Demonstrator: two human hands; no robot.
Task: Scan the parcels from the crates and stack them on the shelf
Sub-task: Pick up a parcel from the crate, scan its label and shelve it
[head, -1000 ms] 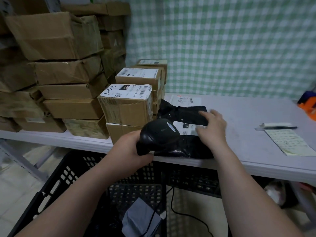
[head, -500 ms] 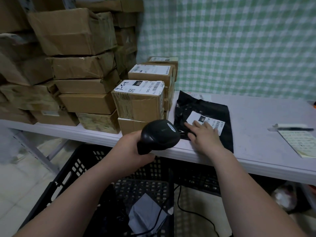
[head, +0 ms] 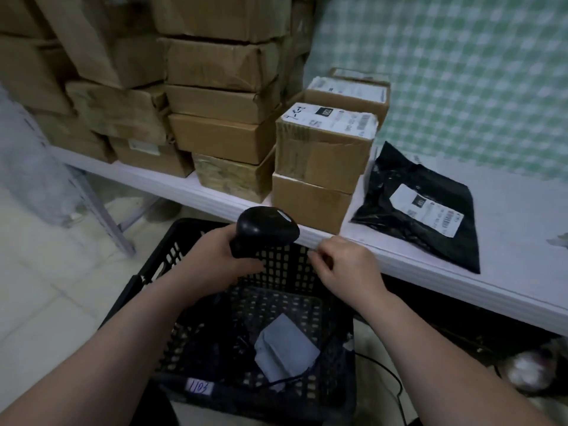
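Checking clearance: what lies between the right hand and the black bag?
Head view: only the bare front edge of the table lies between right hand and black bag.

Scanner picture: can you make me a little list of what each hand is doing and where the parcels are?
left hand: grips the black scanner
right hand: holds nothing, fingers loosely curled, over the crate
black parcel: flat on the table, label up
grey parcel: inside the crate
boxes: stacked on the table, left of the black parcel
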